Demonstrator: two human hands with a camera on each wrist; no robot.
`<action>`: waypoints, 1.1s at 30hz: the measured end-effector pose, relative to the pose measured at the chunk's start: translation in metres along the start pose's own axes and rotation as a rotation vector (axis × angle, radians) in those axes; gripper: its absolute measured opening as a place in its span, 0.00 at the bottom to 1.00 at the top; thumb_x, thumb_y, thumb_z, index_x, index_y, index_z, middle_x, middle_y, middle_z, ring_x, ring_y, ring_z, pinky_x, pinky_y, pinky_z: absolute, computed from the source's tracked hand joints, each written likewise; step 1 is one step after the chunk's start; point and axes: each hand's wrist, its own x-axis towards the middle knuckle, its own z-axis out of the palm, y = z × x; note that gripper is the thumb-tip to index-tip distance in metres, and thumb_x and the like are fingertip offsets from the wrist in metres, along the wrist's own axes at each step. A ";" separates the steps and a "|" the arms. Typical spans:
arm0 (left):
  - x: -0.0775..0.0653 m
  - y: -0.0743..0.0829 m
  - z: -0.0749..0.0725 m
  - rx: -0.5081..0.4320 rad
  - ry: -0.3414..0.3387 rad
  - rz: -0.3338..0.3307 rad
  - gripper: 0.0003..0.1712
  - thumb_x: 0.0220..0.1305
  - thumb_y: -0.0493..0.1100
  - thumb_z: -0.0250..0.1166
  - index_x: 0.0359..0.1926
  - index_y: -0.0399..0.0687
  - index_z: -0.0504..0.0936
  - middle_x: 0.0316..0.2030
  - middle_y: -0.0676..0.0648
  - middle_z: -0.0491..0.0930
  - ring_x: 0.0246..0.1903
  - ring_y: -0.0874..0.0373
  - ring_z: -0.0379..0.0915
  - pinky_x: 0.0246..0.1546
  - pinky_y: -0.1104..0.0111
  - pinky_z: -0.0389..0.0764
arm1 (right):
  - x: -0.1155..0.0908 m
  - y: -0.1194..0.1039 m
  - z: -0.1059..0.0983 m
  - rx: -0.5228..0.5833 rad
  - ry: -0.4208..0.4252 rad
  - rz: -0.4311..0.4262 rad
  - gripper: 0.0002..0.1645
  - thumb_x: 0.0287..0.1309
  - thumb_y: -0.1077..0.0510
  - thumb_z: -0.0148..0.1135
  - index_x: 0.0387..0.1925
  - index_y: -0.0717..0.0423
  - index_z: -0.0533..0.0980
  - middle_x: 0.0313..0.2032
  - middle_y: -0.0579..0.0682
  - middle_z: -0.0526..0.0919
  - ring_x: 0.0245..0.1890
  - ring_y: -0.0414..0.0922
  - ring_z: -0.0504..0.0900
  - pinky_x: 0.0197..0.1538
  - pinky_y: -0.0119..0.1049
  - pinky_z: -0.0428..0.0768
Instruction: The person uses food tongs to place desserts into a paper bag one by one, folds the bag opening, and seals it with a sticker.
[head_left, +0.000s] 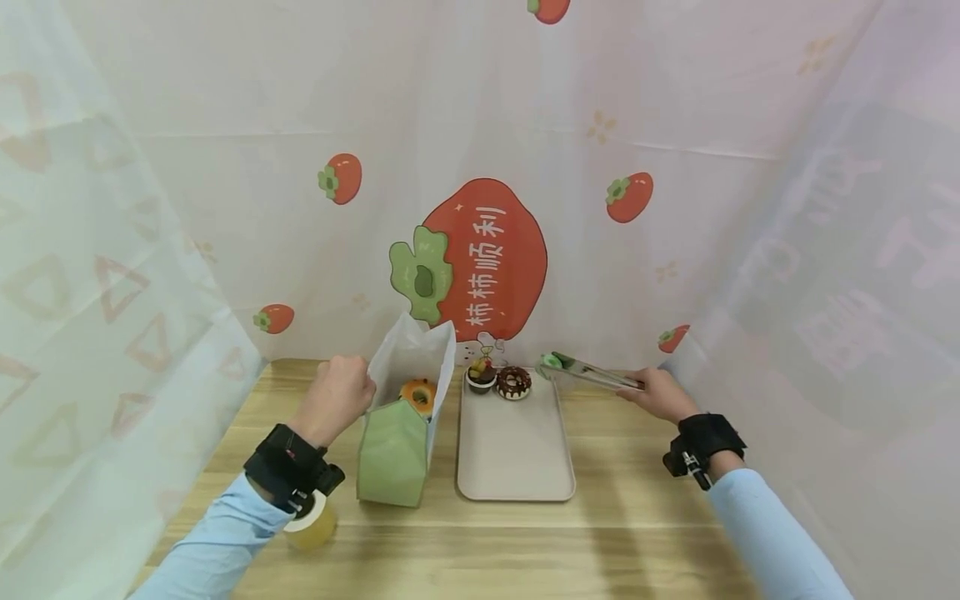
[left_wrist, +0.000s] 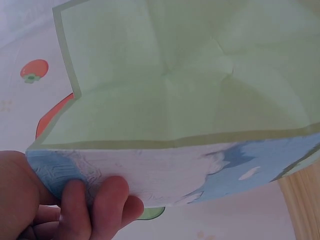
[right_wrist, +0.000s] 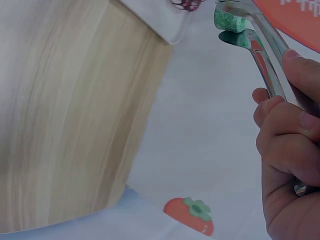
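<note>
My left hand (head_left: 333,400) grips the upper left edge of a green paper bag (head_left: 392,458), fingers curled over its printed side (left_wrist: 160,175) in the left wrist view. A golden ring-shaped doughnut (head_left: 417,397) shows inside the bag's white mouth. My right hand (head_left: 660,395) holds metal tongs (head_left: 600,374), with the thumb on one arm and fingers round the other. Between the tong tips is a small green speckled, roll-shaped piece (right_wrist: 229,21), raised by the tray's far right corner. On the beige tray (head_left: 516,454) sit a chocolate-iced doughnut (head_left: 513,383) and a fruit-topped cupcake (head_left: 481,377).
A cup-like yellowish container with a white rim (head_left: 313,527) stands near my left forearm, partly hidden by it. The wooden table (head_left: 630,517) ends at a white curtain (head_left: 495,100) printed with persimmons, which also encloses both sides.
</note>
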 end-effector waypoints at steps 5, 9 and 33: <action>0.000 -0.002 -0.001 -0.003 0.005 0.005 0.23 0.52 0.27 0.57 0.12 0.51 0.57 0.14 0.55 0.53 0.15 0.60 0.54 0.16 0.69 0.58 | -0.009 -0.014 -0.013 0.067 0.020 -0.017 0.11 0.67 0.57 0.61 0.40 0.63 0.82 0.16 0.42 0.63 0.15 0.33 0.55 0.25 0.31 0.58; 0.000 -0.002 0.000 -0.003 0.019 0.021 0.23 0.51 0.26 0.57 0.11 0.50 0.59 0.14 0.55 0.53 0.15 0.60 0.54 0.16 0.69 0.58 | -0.015 -0.030 -0.024 0.093 0.035 -0.045 0.16 0.68 0.56 0.59 0.48 0.66 0.81 0.18 0.43 0.69 0.15 0.33 0.56 0.26 0.33 0.60; -0.002 0.001 -0.001 -0.027 0.028 0.027 0.24 0.52 0.25 0.57 0.12 0.51 0.57 0.15 0.56 0.50 0.15 0.61 0.51 0.16 0.70 0.56 | 0.041 -0.201 -0.042 0.076 -0.125 -0.366 0.16 0.64 0.53 0.64 0.51 0.54 0.83 0.38 0.48 0.88 0.25 0.38 0.73 0.34 0.33 0.70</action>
